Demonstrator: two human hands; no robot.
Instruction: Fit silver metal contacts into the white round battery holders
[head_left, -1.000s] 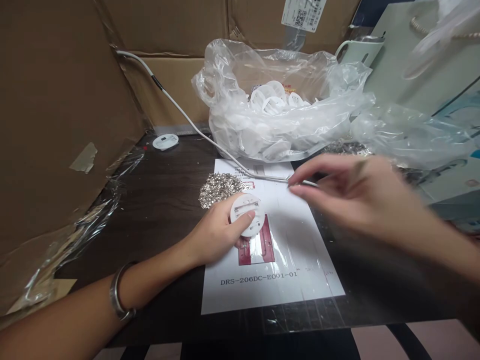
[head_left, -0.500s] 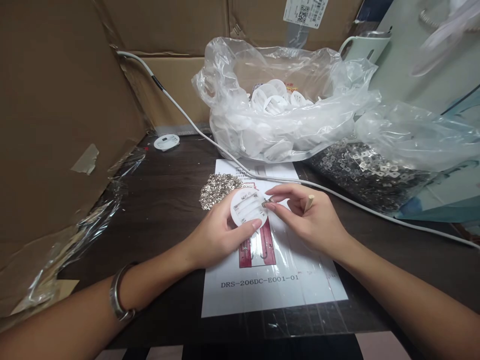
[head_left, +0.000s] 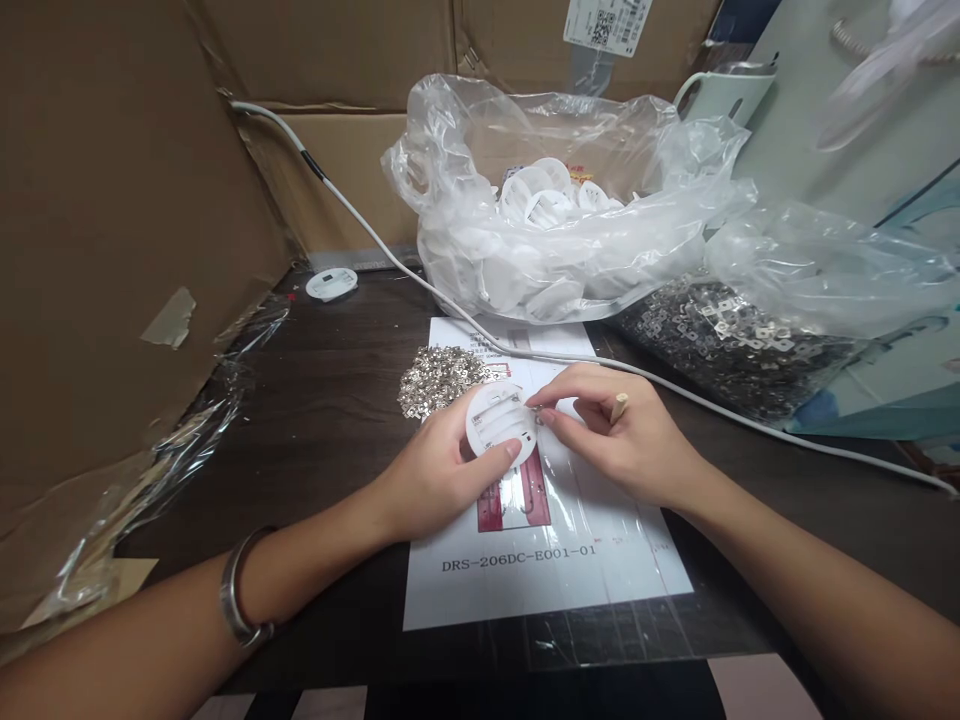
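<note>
My left hand is closed on a round white plastic cover, its thumb lying across the near edge. The cover has slots and small dark markings and is held tilted above a printed sheet. At its right edge, my right hand pinches a small shiny metal piece between thumb and forefinger; its exact shape is hard to make out. A thin pale stick pokes out from the curled fingers of that same hand. Just behind the cover lies a heap of small metal pieces.
A clear plastic bag full of white covers stands at the back. To its right sits a bag of metal pieces. A white cable crosses the table. Another white cover lies at back left, near cardboard walls.
The white cover has turned and shifted slightly right and down in my left hand. My right fingertips stay at its right edge with the small metal piece.
</note>
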